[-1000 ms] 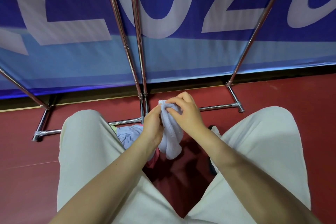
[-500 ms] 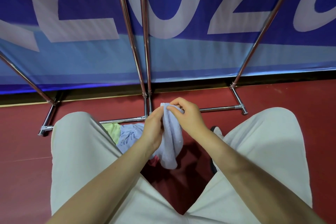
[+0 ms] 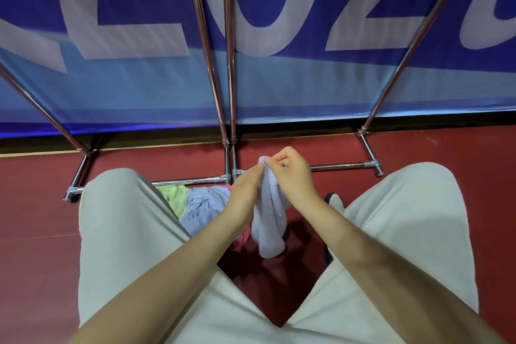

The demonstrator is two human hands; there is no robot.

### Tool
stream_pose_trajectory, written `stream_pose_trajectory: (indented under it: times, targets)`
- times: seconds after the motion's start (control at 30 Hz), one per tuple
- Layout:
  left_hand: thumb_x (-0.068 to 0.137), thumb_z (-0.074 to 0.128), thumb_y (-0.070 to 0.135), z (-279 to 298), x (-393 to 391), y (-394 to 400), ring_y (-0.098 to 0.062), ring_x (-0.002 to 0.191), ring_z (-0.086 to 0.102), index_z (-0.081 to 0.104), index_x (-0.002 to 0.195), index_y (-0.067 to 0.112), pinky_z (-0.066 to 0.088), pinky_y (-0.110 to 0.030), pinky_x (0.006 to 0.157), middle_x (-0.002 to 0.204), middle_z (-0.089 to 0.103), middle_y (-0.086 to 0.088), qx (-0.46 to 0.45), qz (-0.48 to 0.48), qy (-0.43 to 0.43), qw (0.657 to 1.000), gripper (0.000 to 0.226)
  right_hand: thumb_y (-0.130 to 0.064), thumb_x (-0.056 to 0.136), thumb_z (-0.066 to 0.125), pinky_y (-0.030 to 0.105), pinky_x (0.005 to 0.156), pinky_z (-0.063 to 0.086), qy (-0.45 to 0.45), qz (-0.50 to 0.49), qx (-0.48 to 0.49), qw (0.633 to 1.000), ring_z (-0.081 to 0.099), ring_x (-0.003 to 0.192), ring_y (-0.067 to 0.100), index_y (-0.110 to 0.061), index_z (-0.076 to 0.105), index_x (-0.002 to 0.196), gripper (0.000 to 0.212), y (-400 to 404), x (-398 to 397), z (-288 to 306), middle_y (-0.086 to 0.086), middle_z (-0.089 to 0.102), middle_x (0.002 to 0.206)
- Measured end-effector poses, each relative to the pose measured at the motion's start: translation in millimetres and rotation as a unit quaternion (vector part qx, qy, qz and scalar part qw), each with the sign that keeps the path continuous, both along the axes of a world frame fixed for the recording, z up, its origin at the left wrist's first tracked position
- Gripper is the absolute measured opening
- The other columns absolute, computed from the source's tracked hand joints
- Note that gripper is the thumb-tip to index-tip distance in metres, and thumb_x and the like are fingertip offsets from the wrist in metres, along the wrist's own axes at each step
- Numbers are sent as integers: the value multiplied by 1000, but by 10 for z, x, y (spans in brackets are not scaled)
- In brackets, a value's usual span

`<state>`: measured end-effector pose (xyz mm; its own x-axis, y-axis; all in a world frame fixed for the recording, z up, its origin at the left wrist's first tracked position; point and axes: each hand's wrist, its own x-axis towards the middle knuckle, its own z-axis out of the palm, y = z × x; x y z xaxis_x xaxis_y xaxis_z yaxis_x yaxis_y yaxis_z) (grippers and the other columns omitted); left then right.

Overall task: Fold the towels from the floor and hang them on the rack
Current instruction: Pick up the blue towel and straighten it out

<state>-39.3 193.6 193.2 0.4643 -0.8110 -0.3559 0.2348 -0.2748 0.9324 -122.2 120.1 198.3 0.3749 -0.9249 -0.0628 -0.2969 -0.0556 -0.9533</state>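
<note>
Head view: person crouched, left hand [image 3: 245, 195] and right hand [image 3: 293, 176] both pinching top edge of pale lavender terry towel [image 3: 269, 220], rest hanging between knees above dark red floor [image 3: 42, 204]. Pile of green, blue, pink towels [image 3: 201, 204] on floor by left knee. Chrome tube rack [image 3: 229, 64] just beyond hands, blue banner [image 3: 139, 86] behind.

Head-worn view looks steeply down, close over the knees [image 3: 117, 232].
</note>
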Motion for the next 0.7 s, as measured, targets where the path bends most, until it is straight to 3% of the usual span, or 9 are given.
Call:
stream_pose_trajectory:
  times: [0.1,0.23,0.33,0.5,0.7]
  targets:
    - [102,46,23,10,-50,24,1,64,55,61,74,16,43,-15,65,63,61,14,-18,-1,-61,998,33,-18,92,60,14,59,41,-14,14,28,999,52,59,1,-10,58,82,13,-2,-18,-34,-2,58,68]
    - [100,44,21,-19,37,-39,-12,73,54,61,73,18,45,-26,70,72,59,0,-13,70,-69,995,32,-12,94,55,16,73,44,-65,71,60,994,59,78,3,-18,62,89,11,8,4,-5,-5,65,82]
    - [98,41,19,1,134,-69,-10,67,42,54,73,13,37,-28,64,66,47,1,-10,108,-59,992,28,-6,89,61,14,71,43,-82,125,36,988,56,75,7,-14,58,92,9,6,-15,16,-1,62,81]
    - [95,39,27,60,365,-127,-21,77,59,62,85,1,48,-35,74,84,66,-14,11,148,-44,988,36,-17,82,68,22,62,39,68,176,-32,981,40,54,2,-27,56,84,16,-49,-140,-117,-11,51,64]
    - [98,42,32,122,448,-138,-14,70,49,47,70,18,43,-33,68,70,52,-1,-10,125,-80,989,32,-28,90,60,32,63,39,179,205,-140,952,46,63,14,-23,57,85,7,-109,-225,-157,-8,53,67]
